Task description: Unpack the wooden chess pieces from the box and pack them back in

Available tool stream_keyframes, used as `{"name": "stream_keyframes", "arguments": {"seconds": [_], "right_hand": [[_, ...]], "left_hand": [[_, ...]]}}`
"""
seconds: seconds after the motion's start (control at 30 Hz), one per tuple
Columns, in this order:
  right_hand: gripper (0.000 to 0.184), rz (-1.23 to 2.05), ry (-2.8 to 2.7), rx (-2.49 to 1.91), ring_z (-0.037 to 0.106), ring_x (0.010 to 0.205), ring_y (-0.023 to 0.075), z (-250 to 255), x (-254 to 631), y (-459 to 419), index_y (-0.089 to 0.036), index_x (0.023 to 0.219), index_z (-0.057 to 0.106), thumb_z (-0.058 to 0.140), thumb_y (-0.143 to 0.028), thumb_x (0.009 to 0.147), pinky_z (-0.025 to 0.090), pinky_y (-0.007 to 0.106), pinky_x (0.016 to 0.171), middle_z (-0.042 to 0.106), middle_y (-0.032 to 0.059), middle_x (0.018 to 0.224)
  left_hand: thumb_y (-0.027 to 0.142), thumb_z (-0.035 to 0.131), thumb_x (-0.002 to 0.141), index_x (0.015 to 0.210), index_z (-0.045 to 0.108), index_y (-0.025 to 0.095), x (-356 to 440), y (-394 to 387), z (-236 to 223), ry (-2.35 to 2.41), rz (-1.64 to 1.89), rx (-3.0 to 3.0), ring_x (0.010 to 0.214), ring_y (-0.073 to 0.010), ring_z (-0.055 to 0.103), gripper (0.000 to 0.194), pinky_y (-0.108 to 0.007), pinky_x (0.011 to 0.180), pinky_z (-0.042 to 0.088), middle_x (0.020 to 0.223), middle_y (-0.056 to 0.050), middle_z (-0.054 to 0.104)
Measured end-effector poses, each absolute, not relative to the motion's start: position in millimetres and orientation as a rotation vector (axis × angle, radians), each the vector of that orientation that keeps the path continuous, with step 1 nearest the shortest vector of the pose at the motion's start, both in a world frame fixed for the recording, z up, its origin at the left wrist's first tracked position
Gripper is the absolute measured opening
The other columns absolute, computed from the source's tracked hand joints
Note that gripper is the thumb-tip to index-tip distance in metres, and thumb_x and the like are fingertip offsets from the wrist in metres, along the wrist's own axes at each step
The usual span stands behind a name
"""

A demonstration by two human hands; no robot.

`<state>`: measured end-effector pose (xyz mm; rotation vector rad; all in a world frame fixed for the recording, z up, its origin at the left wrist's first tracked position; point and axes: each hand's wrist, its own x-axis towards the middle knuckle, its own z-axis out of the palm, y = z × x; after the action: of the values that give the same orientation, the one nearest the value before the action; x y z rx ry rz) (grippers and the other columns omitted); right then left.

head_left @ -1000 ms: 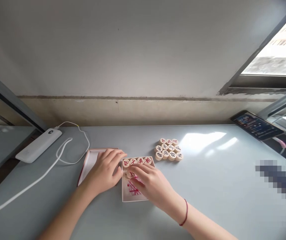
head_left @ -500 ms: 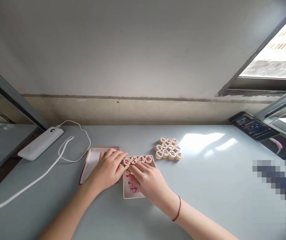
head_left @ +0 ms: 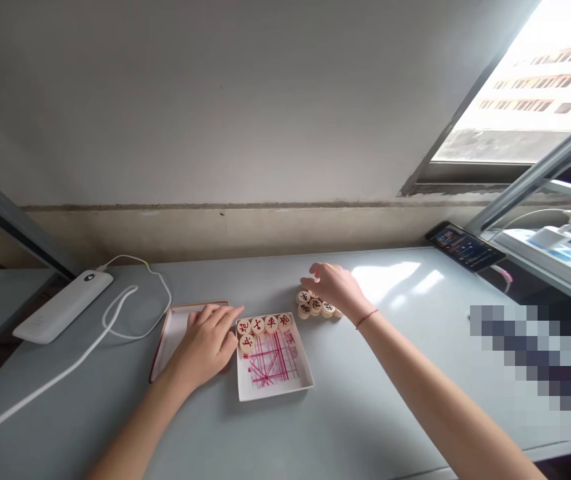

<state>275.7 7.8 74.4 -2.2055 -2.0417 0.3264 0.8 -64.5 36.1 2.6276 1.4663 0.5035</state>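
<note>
My left hand (head_left: 208, 340) rests, fingers spread, over the right side of a shallow lid (head_left: 175, 321), its fingertips beside the left wall of a white box (head_left: 276, 393). Inside that box, a row of round xiangqi pieces (head_left: 271, 324) with red characters lines the far wall, and a single piece (head_left: 247, 344) lies below the row at the left. Red lines mark the box's floor. My right hand (head_left: 334, 287) is above a stacked group of xiangqi pieces (head_left: 316, 306), fingers curved and apart, with nothing visible in them. It hides part of the group.
A white power bank (head_left: 62, 308) with a white cable (head_left: 55, 385) lies on the left of the grey table (head_left: 205, 433). At the back right, a phone (head_left: 465, 247) leans by a metal post (head_left: 525, 177). A wall runs behind.
My right hand has left the box and moved right and away to the stacked pieces. The piece it was touching stays below the row. The view has shifted slightly; my left hand stays by the lid.
</note>
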Motion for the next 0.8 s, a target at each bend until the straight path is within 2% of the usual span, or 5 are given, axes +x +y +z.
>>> {"name": "stream_keyframes", "arguments": {"seconds": [0.27,0.43,0.53,0.67,0.8], "right_hand": [[0.026,0.366,-2.147,-2.272,0.065,0.083,0.0278,66,265,31,-0.016,0.098,0.068,0.059,-0.022,0.074,0.040,0.027,0.056,0.070,0.0134,0.093],[0.025,0.364,-2.085,-2.042,0.066,0.089,0.0229,74,261,13,-0.020,0.105,0.065,0.053,-0.027,0.084,0.046,0.028,0.068,0.070,0.0078,0.098],[0.025,0.699,-1.965,-1.535,0.067,0.081,0.0156,74,253,-18,-0.021,0.104,0.063,0.057,-0.036,0.085,0.049,0.026,0.072,0.070,0.0042,0.101],[0.031,1.216,-1.773,-1.108,0.066,0.076,0.0142,65,241,-51,-0.019,0.105,0.060,0.064,-0.039,0.081,0.054,0.025,0.064,0.069,0.0055,0.097],[0.028,1.299,-1.650,-1.004,0.066,0.076,0.0144,52,236,-59,-0.018,0.098,0.060,0.065,-0.038,0.080,0.056,0.026,0.067,0.067,0.0044,0.090]], "left_hand": [[0.019,0.039,0.087,0.133,0.043,0.020,-3,-60,32,1.485,0.595,2.661,0.107,-0.0259,0.054,0.046,-0.041,0.086,0.042,0.118,-0.008,0.063],[0.024,0.045,0.091,0.136,0.038,0.022,0,-58,33,1.421,0.863,2.782,0.106,-0.0250,0.056,0.046,-0.042,0.092,0.044,0.119,-0.010,0.059],[0.027,0.048,0.093,0.139,0.035,0.023,15,-62,41,1.387,1.014,2.771,0.108,-0.0232,0.057,0.049,-0.036,0.093,0.047,0.119,-0.009,0.056],[0.033,0.045,0.095,0.132,0.045,0.024,41,-68,52,1.237,0.890,2.718,0.105,-0.0211,0.061,0.038,-0.032,0.089,0.052,0.117,-0.007,0.058],[0.027,0.040,0.096,0.121,0.055,0.022,56,-69,53,1.186,0.833,2.640,0.096,-0.0189,0.065,0.029,-0.030,0.083,0.054,0.111,-0.006,0.062]]}}
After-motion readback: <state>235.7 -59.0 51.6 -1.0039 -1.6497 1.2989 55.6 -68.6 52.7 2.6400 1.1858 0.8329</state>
